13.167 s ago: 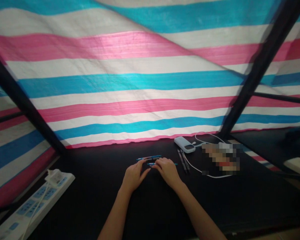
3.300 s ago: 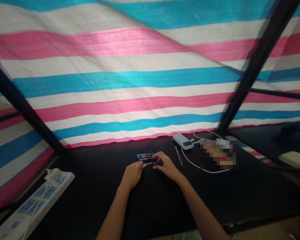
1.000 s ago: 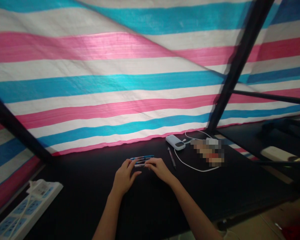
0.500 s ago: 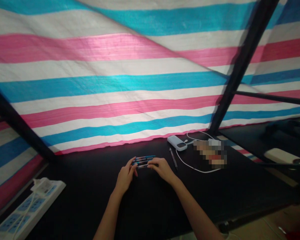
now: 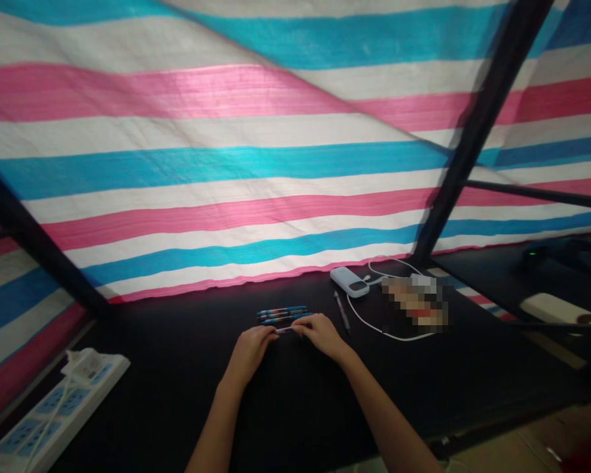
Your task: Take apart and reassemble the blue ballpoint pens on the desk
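Note:
Between my two hands lies a slim light-coloured pen [image 5: 284,330], pinched near both ends. The fingertips of my left hand [image 5: 252,348] close on its left end; those of my right hand [image 5: 320,334] grip its right end. Just beyond it, several blue pens [image 5: 282,311] lie side by side on the black tabletop [image 5: 177,381], roughly parallel to the held one. The nearest blue pen is partly covered by my fingers. Right of my right hand, a grey pen [image 5: 342,313] rests apart, pointing away from me.
A white power bank [image 5: 349,282] with a white cable [image 5: 389,337] stands at the back right, near a blurred-out item [image 5: 416,302]. At the left is a power strip [image 5: 59,407] with a plug in it. Black posts [image 5: 473,131] and a striped sheet [image 5: 256,164] border the table.
My left hand has drawn back from the far pens and now pinches the left end of the nearest pen. That pen sits slightly apart from the group. My right hand has barely moved.

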Tool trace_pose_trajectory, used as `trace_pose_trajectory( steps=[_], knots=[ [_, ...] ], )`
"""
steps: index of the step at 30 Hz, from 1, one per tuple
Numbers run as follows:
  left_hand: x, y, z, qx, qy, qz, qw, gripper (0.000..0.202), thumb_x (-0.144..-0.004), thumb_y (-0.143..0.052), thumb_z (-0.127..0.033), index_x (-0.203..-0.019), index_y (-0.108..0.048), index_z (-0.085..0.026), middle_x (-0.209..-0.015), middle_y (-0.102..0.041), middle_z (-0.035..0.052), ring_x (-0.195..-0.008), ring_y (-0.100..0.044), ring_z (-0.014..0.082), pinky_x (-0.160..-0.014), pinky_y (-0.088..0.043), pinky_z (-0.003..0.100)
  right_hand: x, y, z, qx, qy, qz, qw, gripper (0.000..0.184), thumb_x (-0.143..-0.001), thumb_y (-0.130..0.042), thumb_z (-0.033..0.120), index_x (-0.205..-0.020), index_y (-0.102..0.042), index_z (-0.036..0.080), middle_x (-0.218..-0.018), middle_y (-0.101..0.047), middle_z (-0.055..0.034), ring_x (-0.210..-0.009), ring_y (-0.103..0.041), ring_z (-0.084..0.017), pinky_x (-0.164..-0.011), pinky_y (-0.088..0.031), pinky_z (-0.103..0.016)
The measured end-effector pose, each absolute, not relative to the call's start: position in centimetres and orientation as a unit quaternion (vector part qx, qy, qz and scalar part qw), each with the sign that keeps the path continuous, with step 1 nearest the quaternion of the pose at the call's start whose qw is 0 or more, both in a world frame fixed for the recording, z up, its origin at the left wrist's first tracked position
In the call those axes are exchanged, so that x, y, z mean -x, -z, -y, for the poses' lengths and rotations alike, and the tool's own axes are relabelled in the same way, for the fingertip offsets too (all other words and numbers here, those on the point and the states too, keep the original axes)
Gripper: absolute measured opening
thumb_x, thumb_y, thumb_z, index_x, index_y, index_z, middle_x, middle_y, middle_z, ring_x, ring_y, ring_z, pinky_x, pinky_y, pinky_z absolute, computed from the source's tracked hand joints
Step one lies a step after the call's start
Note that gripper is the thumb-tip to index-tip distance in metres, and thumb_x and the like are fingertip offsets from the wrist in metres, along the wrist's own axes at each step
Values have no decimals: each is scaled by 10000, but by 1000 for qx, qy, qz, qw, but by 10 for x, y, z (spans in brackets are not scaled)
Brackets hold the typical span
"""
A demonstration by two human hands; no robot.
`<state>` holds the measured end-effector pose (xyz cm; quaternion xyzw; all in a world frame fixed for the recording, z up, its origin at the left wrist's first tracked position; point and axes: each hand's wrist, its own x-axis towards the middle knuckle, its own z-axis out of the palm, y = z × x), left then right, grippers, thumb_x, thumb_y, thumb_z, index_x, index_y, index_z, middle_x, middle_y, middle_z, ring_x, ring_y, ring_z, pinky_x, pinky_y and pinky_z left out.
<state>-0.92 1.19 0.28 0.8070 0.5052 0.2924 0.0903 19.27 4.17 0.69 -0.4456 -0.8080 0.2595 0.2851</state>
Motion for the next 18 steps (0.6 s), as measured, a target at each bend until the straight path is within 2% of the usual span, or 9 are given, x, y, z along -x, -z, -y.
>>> trace_pose_trajectory(
  steps=[4,9,13,15,18],
  knots=[
    [9,5,-13,-839,-292,-459,-22,207,-840,-423,-256,-930,-587,-167,-880,-653,61,-788,-605,158,-713,-491,276,-192,-7,-40,464,-262,810,246,306,-835,-421,332,-696,-649,183,-587,-599,16,-590,-533,-133,-565,-310,-227],
    [4,10,-13,-835,-328,-434,-79,195,-856,-398,-239,-980,-536,-179,-920,-629,51,-856,-587,144,-769,-483,269,-178,-10,-28,430,-126,841,303,199,-875,-394,269,-905,-583,213,-917,-617,-14,-903,-508,-156,-805,-280,-293],
    [-1,6,-12,-832,-327,-448,-22,205,-850,-404,-216,-1032,-497,-197,-957,-612,38,-893,-577,131,-796,-464,251,-167,-9,-22,401,-98,863,291,204,-891,-360,327,-915,-528,214,-908,-580,-13,-902,-488,-148,-795,-284,-289],
    [-1,2,-11,-819,-299,-489,28,302,-827,-440,-197,-1129,-427,-212,-972,-603,27,-868,-587,124,-764,-466,235,-166,-7,-23,430,-57,853,290,256,-865,-384,415,-845,-521,200,-862,-563,-17,-863,-481,-163,-776,-283,-301],
    [1,-4,-12,-795,-240,-551,80,472,-783,-498,-175,-1216,-323,-242,-944,-594,-1,-832,-596,125,-711,-458,218,-169,-5,-28,486,12,824,291,399,-751,-460,582,-742,-504,186,-796,-538,-23,-797,-464,-183,-749,-271,-320]
  ],
)
